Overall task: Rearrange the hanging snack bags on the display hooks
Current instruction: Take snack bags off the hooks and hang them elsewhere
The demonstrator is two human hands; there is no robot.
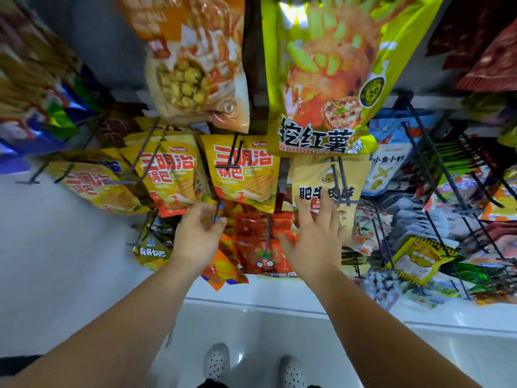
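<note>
"Both hands are up at the bags. Is your grip on anything?"

"Not really. My left hand (200, 233) is curled a bit, with its fingertips at the bottom of the orange bags (260, 242). I cannot tell if it pinches one. My right hand (316, 236) is spread flat and loose, and it holds nothing. It lies over the low edge of the tan bag (324, 186)."

"Why are your hands there?"

"I think I want to fix the orange bags. They hang low on a dark hook (267, 233), under the yellow bags (243, 175). My hands sit on each side of them so I can lift or slide them."

"What can't you see?"

"My hands cover part of the orange bags and the tan bag. The big green bag (327, 79) up top is cut off. The bags at the far sides are blurry."
</note>
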